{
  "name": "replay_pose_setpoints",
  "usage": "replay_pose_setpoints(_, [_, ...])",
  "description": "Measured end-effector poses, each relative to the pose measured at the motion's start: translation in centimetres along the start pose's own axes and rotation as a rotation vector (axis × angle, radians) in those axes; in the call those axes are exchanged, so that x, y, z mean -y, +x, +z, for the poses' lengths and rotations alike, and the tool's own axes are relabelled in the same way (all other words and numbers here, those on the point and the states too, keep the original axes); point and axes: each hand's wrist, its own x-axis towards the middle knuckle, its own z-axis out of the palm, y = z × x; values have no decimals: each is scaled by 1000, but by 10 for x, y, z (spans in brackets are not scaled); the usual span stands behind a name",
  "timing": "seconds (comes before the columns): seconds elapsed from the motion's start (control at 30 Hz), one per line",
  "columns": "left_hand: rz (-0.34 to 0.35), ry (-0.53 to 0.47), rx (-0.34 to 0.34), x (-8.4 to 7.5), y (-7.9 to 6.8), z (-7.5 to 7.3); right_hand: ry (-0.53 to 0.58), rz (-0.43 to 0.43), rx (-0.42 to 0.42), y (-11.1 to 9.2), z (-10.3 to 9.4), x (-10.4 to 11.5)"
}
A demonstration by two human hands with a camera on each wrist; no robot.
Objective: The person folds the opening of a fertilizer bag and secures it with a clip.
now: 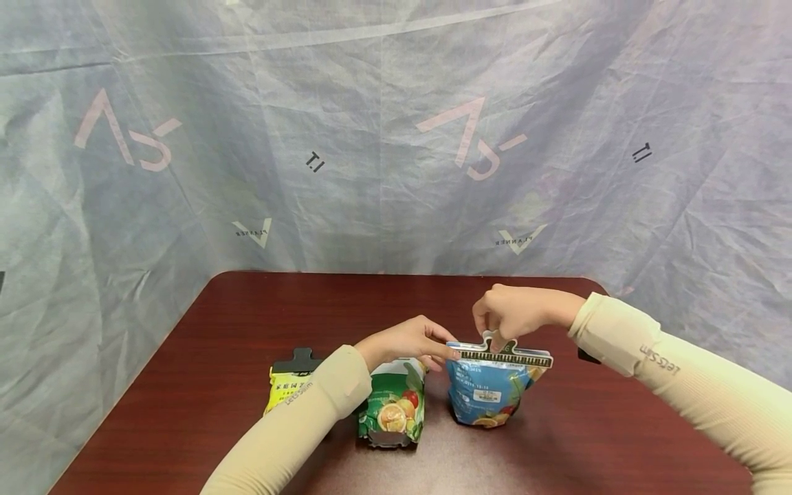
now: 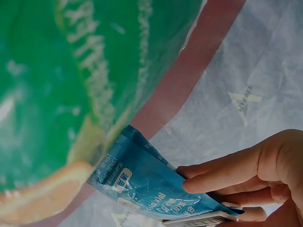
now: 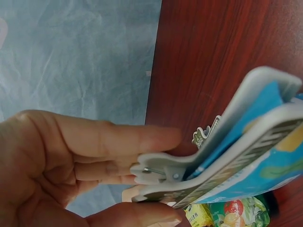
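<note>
A blue bag (image 1: 485,392) with fruit pictures stands on the table, its top edge between the bars of a wide bag clip (image 1: 520,357) with a piano-key pattern. My right hand (image 1: 516,309) pinches the clip's handles; in the right wrist view the thumb (image 3: 137,215) is on one handle and the fingers are by the other. With my left hand (image 1: 411,340) I pinch the bag's upper left corner at the clip's end. Its fingertips (image 2: 199,182) touch the blue film in the left wrist view. Nearest to the left wrist is a green bag (image 1: 390,405) with fruit pictures.
At the left, partly behind the left forearm, a yellow bag (image 1: 281,388) carries a black clip (image 1: 301,361). Another patterned clip (image 3: 206,132) shows beyond the blue bag in the right wrist view. A grey printed cloth (image 1: 371,137) hangs behind the dark red table (image 1: 247,302).
</note>
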Motion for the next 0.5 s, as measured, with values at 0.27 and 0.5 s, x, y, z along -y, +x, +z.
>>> replay_pose_setpoints(0.27, [-3, 10, -5, -3, 2, 0, 72, 36, 19, -1, -1, -2])
replay_pose_setpoints(0.5, [-17, -2, -3, -5, 3, -1, 162, 23, 42, -5, -1, -9])
